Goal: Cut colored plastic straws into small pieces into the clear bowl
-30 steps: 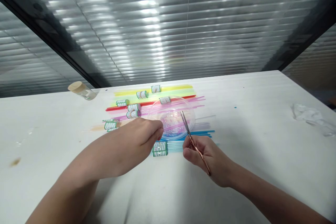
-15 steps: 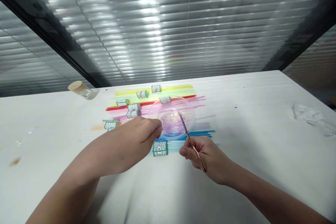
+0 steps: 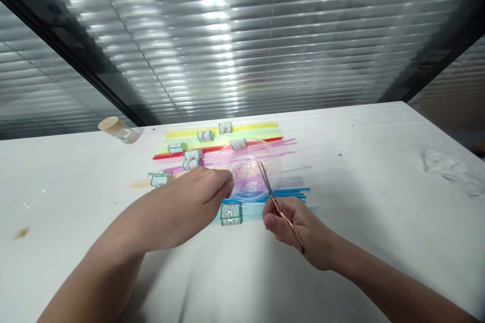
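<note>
A clear round bowl [image 3: 276, 161] stands over bundles of coloured straws, with small pinkish and bluish bits inside it. My left hand [image 3: 212, 189] is at the bowl's left edge, its fingers pinched at the near end of a pink-purple straw [image 3: 248, 180] that reaches across the bowl. My right hand [image 3: 293, 224] is closed on copper-handled scissors [image 3: 270, 188], their blades slightly parted and pointing up over the bowl's right part. Light blue straws [image 3: 253, 212] lie in front of the bowl; yellow straws [image 3: 257, 126] and red straws [image 3: 215, 149] lie behind and left.
A jar with a tan lid [image 3: 118, 128] is at the table's back left. Crumpled clear plastic [image 3: 449, 166] lies at the right. Blinds [image 3: 322, 35] hang behind the white table [image 3: 379, 186]. Several green-edged labels [image 3: 231, 214] wrap the bundles.
The scissor blades have parted slightly, and my right hand has shifted a little to the right. My left hand is nearly still.
</note>
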`<control>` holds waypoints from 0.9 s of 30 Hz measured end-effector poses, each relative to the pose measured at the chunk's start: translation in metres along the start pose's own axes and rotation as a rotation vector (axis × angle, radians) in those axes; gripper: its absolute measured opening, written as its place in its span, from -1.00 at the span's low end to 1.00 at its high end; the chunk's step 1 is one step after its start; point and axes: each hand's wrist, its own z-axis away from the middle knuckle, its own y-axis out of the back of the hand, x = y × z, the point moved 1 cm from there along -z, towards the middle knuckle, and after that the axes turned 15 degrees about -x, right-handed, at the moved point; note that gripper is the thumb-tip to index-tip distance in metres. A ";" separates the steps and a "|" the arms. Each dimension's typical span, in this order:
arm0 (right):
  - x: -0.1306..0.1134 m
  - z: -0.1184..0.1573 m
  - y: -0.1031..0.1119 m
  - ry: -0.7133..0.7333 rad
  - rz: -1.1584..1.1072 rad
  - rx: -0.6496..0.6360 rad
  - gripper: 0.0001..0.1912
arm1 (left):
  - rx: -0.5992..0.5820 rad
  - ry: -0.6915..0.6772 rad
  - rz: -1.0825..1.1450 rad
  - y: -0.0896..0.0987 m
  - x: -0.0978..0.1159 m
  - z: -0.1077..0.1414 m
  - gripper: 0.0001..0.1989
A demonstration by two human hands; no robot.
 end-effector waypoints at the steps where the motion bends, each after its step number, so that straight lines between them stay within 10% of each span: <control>1: -0.001 0.000 0.000 0.003 0.017 0.000 -0.43 | 0.005 -0.006 0.002 0.000 0.000 0.000 -0.72; 27: 0.006 -0.004 0.000 -0.081 -0.017 0.047 -0.45 | -0.100 0.034 -0.053 -0.002 0.008 -0.002 -0.71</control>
